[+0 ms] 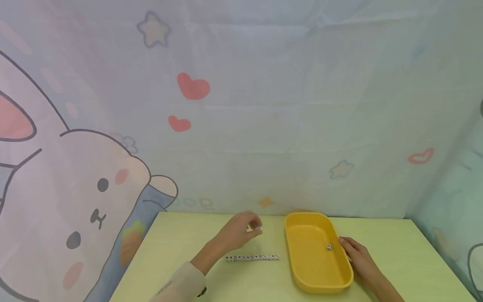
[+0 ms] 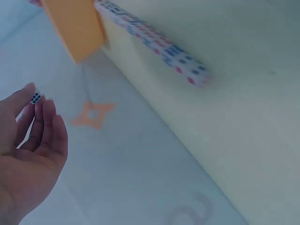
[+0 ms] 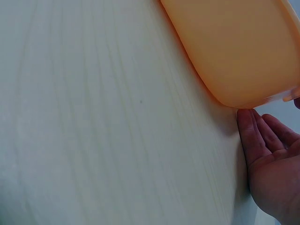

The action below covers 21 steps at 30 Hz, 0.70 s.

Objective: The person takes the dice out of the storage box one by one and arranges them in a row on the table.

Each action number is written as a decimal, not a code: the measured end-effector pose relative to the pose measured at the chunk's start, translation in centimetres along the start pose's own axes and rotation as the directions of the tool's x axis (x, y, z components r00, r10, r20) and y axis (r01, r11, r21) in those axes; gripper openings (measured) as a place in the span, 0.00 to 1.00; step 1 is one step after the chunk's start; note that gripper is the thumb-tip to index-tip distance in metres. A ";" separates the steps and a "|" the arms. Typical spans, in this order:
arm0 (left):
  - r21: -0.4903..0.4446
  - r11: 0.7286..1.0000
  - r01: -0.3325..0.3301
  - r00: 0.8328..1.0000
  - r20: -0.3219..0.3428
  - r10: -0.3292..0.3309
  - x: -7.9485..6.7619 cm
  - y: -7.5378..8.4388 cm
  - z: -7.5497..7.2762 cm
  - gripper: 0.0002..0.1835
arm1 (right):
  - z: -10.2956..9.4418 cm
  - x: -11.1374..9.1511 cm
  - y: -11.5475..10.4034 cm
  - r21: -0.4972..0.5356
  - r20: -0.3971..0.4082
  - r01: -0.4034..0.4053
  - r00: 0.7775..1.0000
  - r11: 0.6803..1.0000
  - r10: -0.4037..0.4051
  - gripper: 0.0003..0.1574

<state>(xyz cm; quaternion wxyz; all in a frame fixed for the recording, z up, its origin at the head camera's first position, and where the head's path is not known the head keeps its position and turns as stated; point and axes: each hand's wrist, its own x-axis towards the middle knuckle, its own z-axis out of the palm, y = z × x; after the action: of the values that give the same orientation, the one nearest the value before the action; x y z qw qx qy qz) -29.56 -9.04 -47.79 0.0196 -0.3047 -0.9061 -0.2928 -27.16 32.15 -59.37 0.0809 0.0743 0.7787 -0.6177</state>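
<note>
My left hand [image 1: 238, 231] is raised over the table, left of the yellow tray. It pinches a white die [image 2: 36, 97] with dark pips between thumb and fingertips. Below that hand, a straight row of several dice [image 1: 253, 258] lies side by side on the table, with red and blue pips in the left wrist view. The yellow tray [image 1: 320, 283] stands right of the row, with one die [image 1: 328, 247] on its floor near the right wall. My right hand [image 1: 360, 258] holds the tray's right rim, thumb at the edge and fingers against the outer side.
The pale yellow-green table [image 1: 411, 260] ends at a printed cloth backdrop [image 1: 264, 126] with a rabbit, hearts and stars. A dark cable [image 1: 470, 256] hangs at the far right.
</note>
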 end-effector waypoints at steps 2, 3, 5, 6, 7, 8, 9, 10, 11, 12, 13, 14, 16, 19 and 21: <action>0.004 1.000 0.016 1.000 0.005 -0.016 -1.0 -1.1 -0.4 0.04 | -0.1 0.2 -0.1 0.005 0.004 -0.003 1.000 1.000 0.003 0.48; 0.008 1.000 0.022 1.000 0.010 -0.022 -1.4 -1.8 -0.6 0.04 | -0.1 0.2 -0.1 0.007 0.006 -0.005 1.000 1.000 0.005 0.48; 0.020 0.999 0.030 0.999 0.021 -0.030 -2.3 -3.0 -0.8 0.04 | -0.2 0.4 -0.3 0.007 0.009 -0.008 1.000 1.000 0.008 0.48; 0.030 0.999 0.035 0.999 0.028 -0.036 -2.7 -3.6 -0.9 0.04 | -0.2 0.5 -0.3 0.010 0.009 -0.011 1.000 1.000 0.011 0.47; 0.044 0.998 0.040 0.999 0.035 -0.041 -3.2 -4.2 -1.0 0.04 | -0.2 0.5 -0.3 0.008 0.011 -0.008 1.000 1.000 0.008 0.47; 0.058 0.997 0.044 0.998 0.040 -0.046 -3.7 -4.7 -1.0 0.04 | -0.2 0.5 -0.3 0.006 0.011 -0.007 1.000 1.000 0.006 0.47; 0.074 0.996 0.046 0.998 0.046 -0.049 -4.1 -5.2 -1.0 0.05 | -0.2 0.5 -0.3 0.005 0.008 -0.006 1.000 1.000 0.006 0.48; 0.089 0.995 0.050 0.997 0.050 -0.055 -4.5 -5.7 -1.1 0.05 | -0.2 0.5 -0.3 0.004 0.007 -0.003 1.000 1.000 0.003 0.48; 0.108 0.993 0.046 0.997 0.052 -0.052 -4.9 -6.2 -1.1 0.05 | -0.1 0.5 -0.3 0.003 0.009 -0.002 1.000 1.000 0.002 0.48; 0.123 0.991 0.047 0.997 0.056 -0.054 -5.3 -6.6 -1.1 0.06 | -0.1 0.6 -0.3 0.000 0.012 0.001 1.000 1.000 -0.001 0.48; 0.133 0.990 0.050 0.997 0.059 -0.058 -5.6 -7.0 -1.2 0.06 | -0.1 0.6 -0.3 -0.001 0.012 -0.001 1.000 1.000 0.001 0.48; 0.139 0.989 0.052 0.996 0.061 -0.061 -5.9 -7.3 -1.2 0.06 | -0.1 0.6 -0.3 0.001 0.009 -0.005 1.000 1.000 0.005 0.48; 0.142 0.988 0.058 0.995 0.067 -0.068 -6.5 -7.9 -1.2 0.06 | -0.2 0.6 -0.3 -0.005 0.013 -0.005 1.000 1.000 0.006 0.47; 0.117 0.989 0.087 0.992 0.081 -0.097 -7.2 -8.4 -1.2 0.06 | -0.3 0.6 -0.4 -0.004 0.012 -0.015 1.000 1.000 0.015 0.48; 0.105 0.988 0.109 0.988 0.096 -0.119 -7.7 -8.8 -1.1 0.06 | -0.3 0.6 -0.4 -0.002 0.016 -0.012 1.000 1.000 0.012 0.48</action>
<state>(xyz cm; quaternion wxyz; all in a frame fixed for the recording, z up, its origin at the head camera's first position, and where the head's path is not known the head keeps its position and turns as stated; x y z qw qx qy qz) -28.42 -19.39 -53.08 -0.0282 -0.2655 -0.9354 -0.2319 -27.83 32.35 -59.09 0.0909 0.0739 0.7783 -0.6169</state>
